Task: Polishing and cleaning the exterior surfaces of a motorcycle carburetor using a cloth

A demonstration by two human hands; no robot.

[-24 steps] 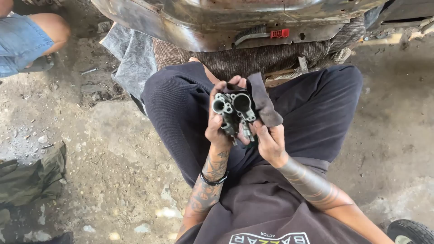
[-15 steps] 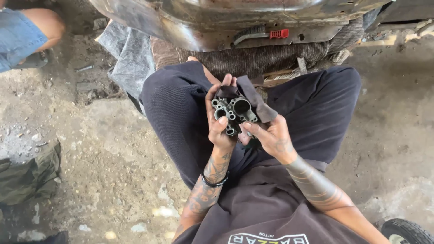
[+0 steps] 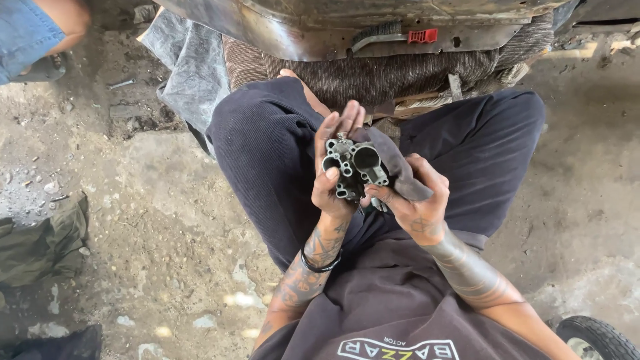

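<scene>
Closest to the camera, bottom centre of the frame, is the dark shirt (image 3: 373,313) of someone sitting cross-legged on the ground. Just above it, mid-frame, both hands are up over the lap. The left hand (image 3: 333,167) cradles a grey cast metal part (image 3: 353,170) with several round bores, fingers curled around its left side and thumb pressed on its front face. The right hand (image 3: 413,200) has its fingers closed on a dark rag (image 3: 393,167) wrapped round the part's right side, fingertip resting on the lower edge.

Progress-wise, I'd say the wiping is somewhere in the middle: the bores facing the camera look fairly bare, but grime still shows in the recesses, and I can't see the back at all.

Further out, dirty concrete floor (image 3: 153,200) on the left, a green cloth (image 3: 47,240) at the left edge, a tyre (image 3: 593,337) bottom right. Along the top sits rusty vehicle bodywork (image 3: 320,27) with a red clip (image 3: 423,35), and someone else's knee in blue shorts (image 3: 30,30) upper left.
</scene>
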